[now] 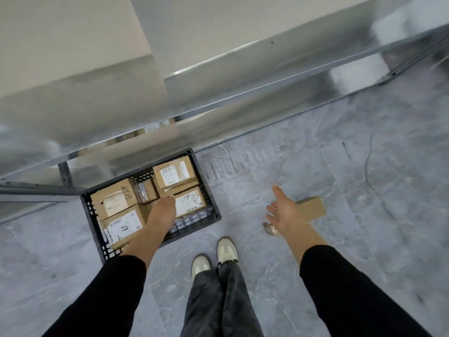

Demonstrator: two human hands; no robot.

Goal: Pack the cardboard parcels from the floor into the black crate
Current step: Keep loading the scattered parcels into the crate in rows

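Several cardboard parcels [174, 171] with white labels are packed side by side in the black crate [89, 211], which is set on the grey floor [267, 154] just beside the foot of a metal shelving rack [218, 93]. The left hand [162, 210] is held over the middle of the crate and is seen from its back, with parcels on either side of it. Its fingers are foreshortened and pointed away, so it cannot be told whether anything is gripped. One long plain parcel [313, 207] is seen lying on the floor to the right of the crate, well apart from it. The right hand [284, 212] is held over the near end of that parcel with its fingers spread and straight, grasping nothing; contact with the parcel cannot be made out. A small crumpled clear scrap [270, 230] is seen on the floor just below this hand. Two white shoes [227, 249] and dark trousers [218, 300] are seen at the bottom edge, and both arms are covered by black sleeves [352, 288].
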